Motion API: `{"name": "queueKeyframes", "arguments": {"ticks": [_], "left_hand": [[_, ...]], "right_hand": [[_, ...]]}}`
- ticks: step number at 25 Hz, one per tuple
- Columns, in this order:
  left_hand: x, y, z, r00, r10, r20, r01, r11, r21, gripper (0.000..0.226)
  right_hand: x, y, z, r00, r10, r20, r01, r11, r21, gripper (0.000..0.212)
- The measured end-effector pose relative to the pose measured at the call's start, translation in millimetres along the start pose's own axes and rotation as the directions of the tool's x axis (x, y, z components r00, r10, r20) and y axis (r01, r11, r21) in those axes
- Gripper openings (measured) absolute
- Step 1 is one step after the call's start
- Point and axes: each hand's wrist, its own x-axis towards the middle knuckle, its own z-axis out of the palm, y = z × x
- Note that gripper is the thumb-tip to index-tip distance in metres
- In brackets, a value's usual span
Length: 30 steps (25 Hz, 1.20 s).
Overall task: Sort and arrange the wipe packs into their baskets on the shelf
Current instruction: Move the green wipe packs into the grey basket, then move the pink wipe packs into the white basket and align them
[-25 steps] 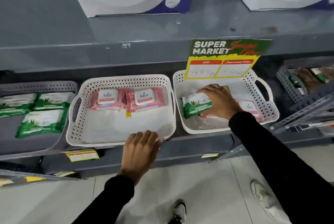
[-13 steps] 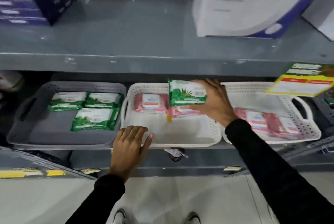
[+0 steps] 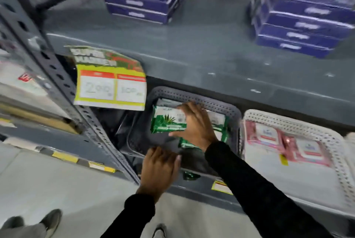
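Head view: right hand [image 3: 194, 124] holds one green pack [image 3: 167, 122]; two pink packs [image 3: 286, 140].

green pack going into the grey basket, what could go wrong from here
1. The right hand holds the green pack over other green packs in the grey basket; dropped loosely, it may land crooked on them.
2. The left hand rests at the basket's front rim, near the shelf edge; a push could shift the basket.
3. The price sign hangs close by and could be knocked.
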Motion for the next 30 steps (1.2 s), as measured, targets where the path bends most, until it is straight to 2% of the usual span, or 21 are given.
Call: {"name": "queueKeyframes", "arguments": {"ticks": [4, 11, 13, 16, 20, 24, 27, 30], "left_hand": [[-4.2, -0.9, 3.6, 1.000, -0.017, 0.026, 0.017, 1.000, -0.013, 0.042], [-2.6, -1.6, -2.7, 0.995, -0.036, 0.095, 0.041, 0.998, -0.052, 0.032], [0.7, 2.4, -5.6, 0.991, -0.083, 0.101, 0.091, 0.993, -0.075, 0.033], [9.2, 22.2, -9.9, 0.975, -0.181, 0.126, 0.202, 0.962, -0.185, 0.032], [26.8, 107.7, -11.9, 0.985, -0.060, 0.161, 0.108, 0.945, -0.309, 0.034], [36.4, 240.1, -5.1, 0.983, 0.108, 0.148, -0.030, 0.894, -0.447, 0.030], [33.2, 320.8, 4.0, 0.962, 0.182, 0.204, -0.063, 0.874, -0.482, 0.029], [30.8, 395.5, 14.8, 0.927, 0.261, 0.271, -0.106, 0.872, -0.478, 0.026]], "right_hand": [[5.4, -20.6, 45.6, 0.992, -0.040, 0.123, 0.058, 0.987, -0.151, 0.093], [-1.3, -21.5, 49.8, 0.986, -0.007, 0.166, 0.030, 0.991, -0.133, 0.102], [-7.1, -14.4, 32.8, 0.991, 0.011, 0.131, 0.003, 0.995, -0.104, 0.108], [-25.0, 12.9, -5.7, 0.999, 0.042, -0.006, -0.042, 0.999, -0.032, 0.103], [-83.3, 83.3, -68.5, 0.986, 0.138, -0.091, -0.140, 0.990, -0.019, 0.089], [-177.3, 185.3, -136.0, 0.948, 0.264, -0.176, -0.257, 0.964, 0.060, 0.072], [-246.9, 265.8, -179.3, 0.934, 0.322, -0.156, -0.319, 0.947, 0.048, 0.062], [-323.1, 354.8, -217.0, 0.891, 0.442, -0.108, -0.444, 0.896, 0.004, 0.068]]}}
